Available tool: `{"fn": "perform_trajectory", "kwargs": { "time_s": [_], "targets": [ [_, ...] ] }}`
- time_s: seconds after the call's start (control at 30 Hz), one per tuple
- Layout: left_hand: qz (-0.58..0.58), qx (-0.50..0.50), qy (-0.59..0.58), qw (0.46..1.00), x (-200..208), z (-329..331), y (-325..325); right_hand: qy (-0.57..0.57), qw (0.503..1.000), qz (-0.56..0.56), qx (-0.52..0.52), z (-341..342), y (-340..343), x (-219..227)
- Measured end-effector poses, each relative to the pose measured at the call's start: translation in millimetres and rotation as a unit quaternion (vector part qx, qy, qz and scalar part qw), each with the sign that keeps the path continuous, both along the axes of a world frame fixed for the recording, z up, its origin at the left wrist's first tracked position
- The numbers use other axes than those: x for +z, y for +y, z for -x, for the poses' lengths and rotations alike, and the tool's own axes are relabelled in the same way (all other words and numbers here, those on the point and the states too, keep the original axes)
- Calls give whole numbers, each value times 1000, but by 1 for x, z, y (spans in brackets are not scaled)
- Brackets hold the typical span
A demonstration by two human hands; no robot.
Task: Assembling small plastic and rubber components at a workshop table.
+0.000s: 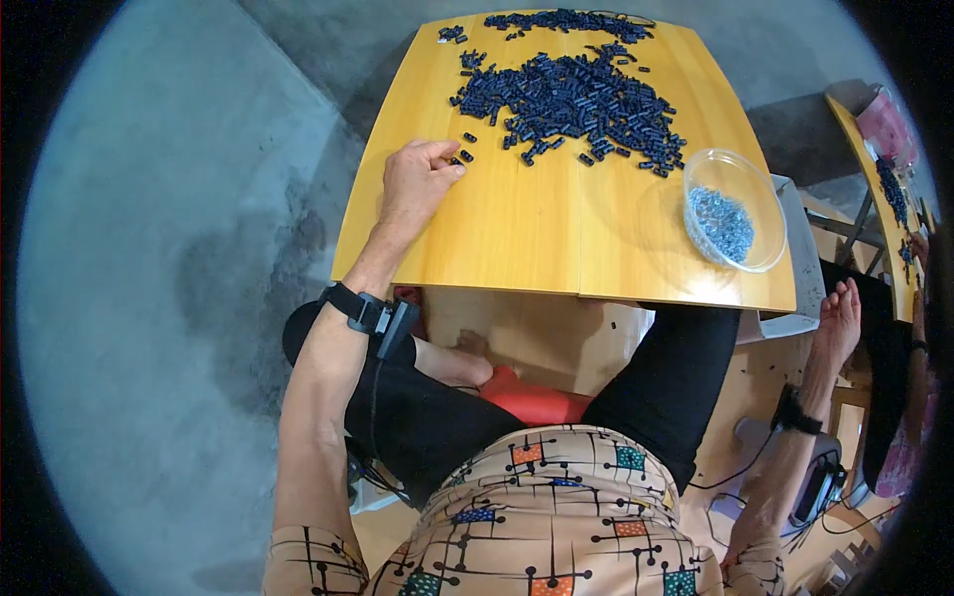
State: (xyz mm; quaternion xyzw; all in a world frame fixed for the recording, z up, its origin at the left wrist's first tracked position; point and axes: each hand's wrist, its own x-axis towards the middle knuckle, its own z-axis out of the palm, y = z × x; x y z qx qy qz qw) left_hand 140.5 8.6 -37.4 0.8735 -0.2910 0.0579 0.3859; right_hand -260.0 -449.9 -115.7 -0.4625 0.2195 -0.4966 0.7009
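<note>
Head view: left hand curls beside black pieces; whether either grip holds anything, I cannot tell. A careless right hand could knock the bowl, spilling metal bits.

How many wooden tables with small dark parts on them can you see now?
2. The near table, beneath the left hand, bears a big heap of small dark parts; the second table is at the far right edge. More may be hidden beyond the fisheye rim.
</note>
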Motion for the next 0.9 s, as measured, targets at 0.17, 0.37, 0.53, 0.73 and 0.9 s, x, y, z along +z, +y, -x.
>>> {"fn": "perform_trajectory", "kwargs": {
  "time_s": [0.17, 0.37, 0.53, 0.73, 0.9],
  "targets": [
    [0, -19, -17, 1000, -3, -1, -14, 142, 965, 217, -34, -53, 154, 78],
    [-9, -37, -54, 998, -4, -5, -26, 178, 798, 555, 155, -128, 254, 101],
    [10, -86, -72, 994, -2, -1, -32, 234, 707, 637, 199, -158, 257, 91],
    [18, -127, 12, 992, 4, 10, -51, 276, 680, 646, 208, -181, 247, 87],
    [-7, -164, -15, 986, 4, -2, -65, 275, 683, 649, 193, -201, 240, 80]
  ]
}}
